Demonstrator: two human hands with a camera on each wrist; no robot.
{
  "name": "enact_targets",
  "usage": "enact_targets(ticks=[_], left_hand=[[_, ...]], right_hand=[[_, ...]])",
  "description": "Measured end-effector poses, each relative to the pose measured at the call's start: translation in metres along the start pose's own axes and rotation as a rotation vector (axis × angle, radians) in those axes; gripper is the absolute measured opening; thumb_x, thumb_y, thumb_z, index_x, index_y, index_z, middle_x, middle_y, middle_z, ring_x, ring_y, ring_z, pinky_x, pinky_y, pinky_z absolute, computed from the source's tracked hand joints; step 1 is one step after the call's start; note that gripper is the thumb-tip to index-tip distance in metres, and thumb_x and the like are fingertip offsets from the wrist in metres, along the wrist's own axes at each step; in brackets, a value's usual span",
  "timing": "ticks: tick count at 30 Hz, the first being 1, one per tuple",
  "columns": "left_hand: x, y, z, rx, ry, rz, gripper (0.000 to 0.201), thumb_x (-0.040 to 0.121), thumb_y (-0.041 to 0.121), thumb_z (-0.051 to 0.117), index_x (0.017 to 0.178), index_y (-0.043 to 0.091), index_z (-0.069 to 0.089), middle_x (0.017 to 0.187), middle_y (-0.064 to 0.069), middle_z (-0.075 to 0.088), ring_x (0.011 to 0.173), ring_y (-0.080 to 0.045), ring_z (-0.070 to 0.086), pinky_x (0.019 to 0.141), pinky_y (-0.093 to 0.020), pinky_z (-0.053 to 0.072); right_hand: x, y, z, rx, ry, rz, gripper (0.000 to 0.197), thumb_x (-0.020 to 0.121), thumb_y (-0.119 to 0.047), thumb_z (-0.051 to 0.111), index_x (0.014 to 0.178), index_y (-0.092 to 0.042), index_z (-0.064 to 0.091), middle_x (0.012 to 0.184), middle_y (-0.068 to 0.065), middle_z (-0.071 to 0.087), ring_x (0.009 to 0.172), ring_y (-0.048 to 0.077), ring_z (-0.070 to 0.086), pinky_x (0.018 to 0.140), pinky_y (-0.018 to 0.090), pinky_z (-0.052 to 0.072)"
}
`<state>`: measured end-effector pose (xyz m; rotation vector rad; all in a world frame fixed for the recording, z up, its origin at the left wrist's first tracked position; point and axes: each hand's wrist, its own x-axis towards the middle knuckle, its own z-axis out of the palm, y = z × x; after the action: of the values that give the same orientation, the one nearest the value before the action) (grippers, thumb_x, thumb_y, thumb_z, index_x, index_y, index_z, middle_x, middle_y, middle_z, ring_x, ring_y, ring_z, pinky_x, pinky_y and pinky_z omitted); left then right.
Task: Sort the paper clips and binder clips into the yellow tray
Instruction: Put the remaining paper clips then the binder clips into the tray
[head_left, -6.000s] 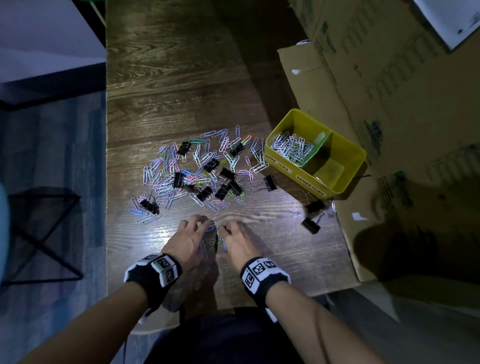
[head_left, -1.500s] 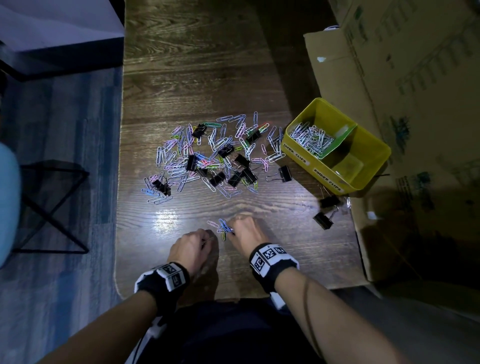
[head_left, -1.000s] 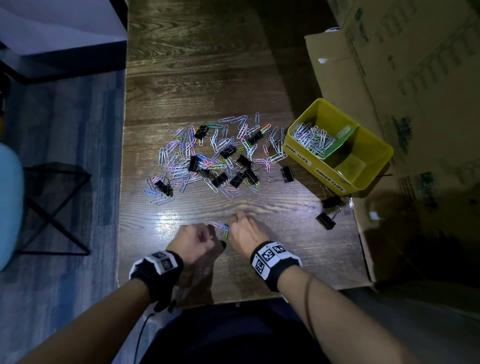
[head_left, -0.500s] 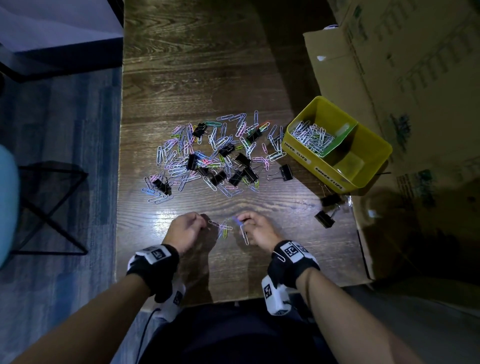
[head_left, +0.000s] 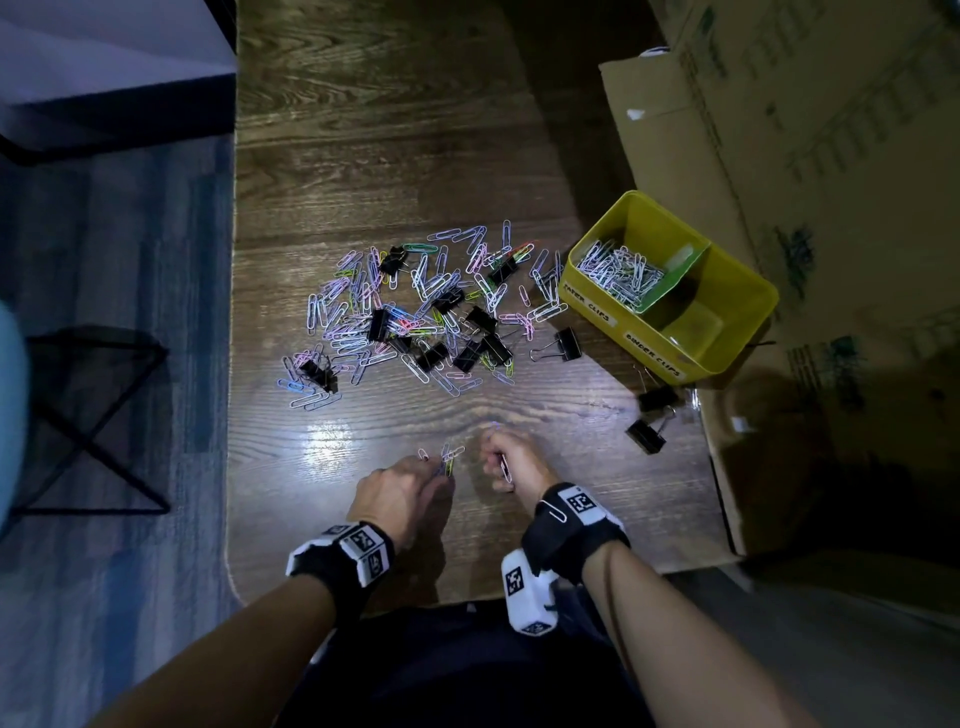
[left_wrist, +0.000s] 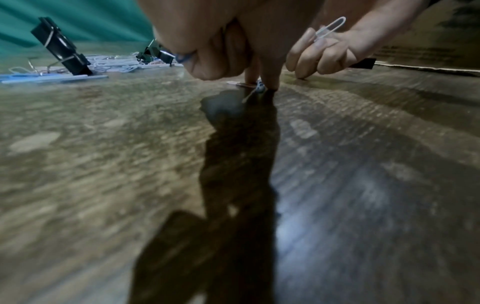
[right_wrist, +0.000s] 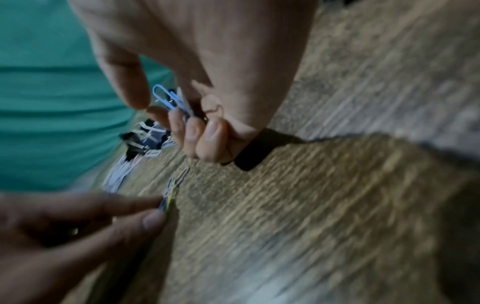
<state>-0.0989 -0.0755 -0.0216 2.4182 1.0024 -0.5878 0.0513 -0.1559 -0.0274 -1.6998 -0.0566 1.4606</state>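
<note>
A mixed pile of coloured paper clips and black binder clips (head_left: 410, 317) lies mid-table. The yellow tray (head_left: 618, 332) stands to its right, with paper clips (head_left: 621, 270) in its far compartment. Near me lies a small cluster of paper clips (head_left: 449, 456). My left hand (head_left: 439, 470) pinches clips at that cluster (right_wrist: 167, 202), its fingertips (left_wrist: 269, 83) down on the wood, with a blue clip (left_wrist: 185, 57) in its curled fingers. My right hand (head_left: 496, 462) is just right of the cluster and grips several clips, blue ones (right_wrist: 168, 99) and a white one (left_wrist: 330, 26).
Two binder clips (head_left: 655, 399) (head_left: 645, 435) lie in front of the tray and one (head_left: 565, 344) beside the pile. Flattened cardboard (head_left: 779, 156) covers the table's right side under the tray. The table's left edge runs past the pile; dark floor lies beyond.
My right hand has drawn away to the right with clips in it, and my left hand has moved in onto the small cluster.
</note>
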Motion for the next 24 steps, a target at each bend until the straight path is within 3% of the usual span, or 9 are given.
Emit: enact_targets(ticks=[2, 4, 6, 8, 10, 13, 18, 24], left_hand=[[0.001, -0.002, 0.004, -0.028, -0.003, -0.015, 0.034, 0.095, 0.044, 0.038, 0.123, 0.032, 0.053, 0.117, -0.002, 0.061, 0.101, -0.03, 0.061, 0.082, -0.036, 0.046], [0.002, -0.004, 0.004, -0.025, -0.003, -0.013, 0.034, 0.096, 0.041, 0.038, 0.125, 0.033, 0.053, 0.119, -0.003, 0.061, 0.102, -0.03, 0.061, 0.082, -0.036, 0.046], [0.001, -0.006, 0.002, -0.002, 0.002, 0.005, 0.035, 0.096, 0.043, 0.037, 0.127, 0.036, 0.05, 0.118, -0.001, 0.061, 0.102, -0.028, 0.061, 0.081, -0.034, 0.046], [0.0, -0.011, -0.002, -0.028, 0.02, -0.014, 0.038, 0.093, 0.048, 0.041, 0.129, 0.037, 0.046, 0.117, -0.001, 0.061, 0.101, -0.028, 0.061, 0.08, -0.035, 0.046], [0.001, -0.019, -0.005, -0.096, 0.048, -0.106, 0.048, 0.087, 0.053, 0.049, 0.131, 0.034, 0.045, 0.121, -0.003, 0.06, 0.103, -0.03, 0.06, 0.083, -0.036, 0.047], [0.003, -0.02, -0.004, -0.075, 0.041, -0.149, 0.049, 0.085, 0.057, 0.049, 0.128, 0.032, 0.048, 0.121, -0.002, 0.06, 0.105, -0.03, 0.059, 0.083, -0.035, 0.046], [0.003, -0.004, 0.001, -0.031, 0.07, -0.077, 0.033, 0.093, 0.048, 0.04, 0.116, 0.032, 0.057, 0.106, -0.003, 0.064, 0.094, -0.03, 0.063, 0.073, -0.035, 0.048], [0.008, -0.002, 0.002, -0.049, 0.072, -0.051, 0.028, 0.095, 0.042, 0.04, 0.107, 0.028, 0.061, 0.106, 0.0, 0.064, 0.092, -0.032, 0.063, 0.073, -0.036, 0.048]], right_hand=[[0.0, 0.0, 0.001, -0.422, 0.016, -0.183, 0.033, 0.083, -0.024, 0.062, 0.06, -0.021, 0.039, 0.055, -0.007, 0.038, 0.052, 0.011, 0.036, 0.045, 0.016, 0.026], [0.002, 0.002, 0.006, -0.799, 0.063, -0.335, 0.035, 0.081, -0.035, 0.069, 0.062, -0.022, 0.044, 0.057, -0.009, 0.046, 0.059, 0.014, 0.045, 0.056, 0.02, 0.035], [0.005, 0.004, 0.011, -0.995, 0.072, -0.42, 0.025, 0.08, -0.04, 0.07, 0.082, -0.018, 0.059, 0.078, -0.001, 0.064, 0.077, 0.021, 0.059, 0.072, 0.028, 0.048], [0.01, 0.008, 0.014, -1.142, 0.046, -0.452, 0.041, 0.08, -0.041, 0.07, 0.11, -0.015, 0.06, 0.106, 0.008, 0.065, 0.099, 0.026, 0.06, 0.085, 0.036, 0.05], [0.014, 0.012, 0.015, -1.197, 0.044, -0.482, 0.048, 0.081, -0.04, 0.069, 0.121, -0.017, 0.057, 0.116, 0.009, 0.061, 0.107, 0.029, 0.058, 0.089, 0.039, 0.049], [0.015, 0.013, 0.017, -1.198, 0.04, -0.527, 0.047, 0.082, -0.037, 0.069, 0.123, -0.018, 0.056, 0.114, 0.01, 0.062, 0.105, 0.03, 0.059, 0.086, 0.04, 0.051], [0.014, 0.009, 0.017, -1.283, 0.004, -0.618, 0.028, 0.087, -0.026, 0.063, 0.113, -0.014, 0.062, 0.103, 0.014, 0.064, 0.095, 0.032, 0.062, 0.077, 0.038, 0.052], [0.015, -0.002, 0.016, -1.31, -0.05, -0.582, 0.02, 0.087, -0.026, 0.058, 0.102, -0.016, 0.065, 0.103, 0.009, 0.062, 0.097, 0.031, 0.061, 0.076, 0.034, 0.047]])
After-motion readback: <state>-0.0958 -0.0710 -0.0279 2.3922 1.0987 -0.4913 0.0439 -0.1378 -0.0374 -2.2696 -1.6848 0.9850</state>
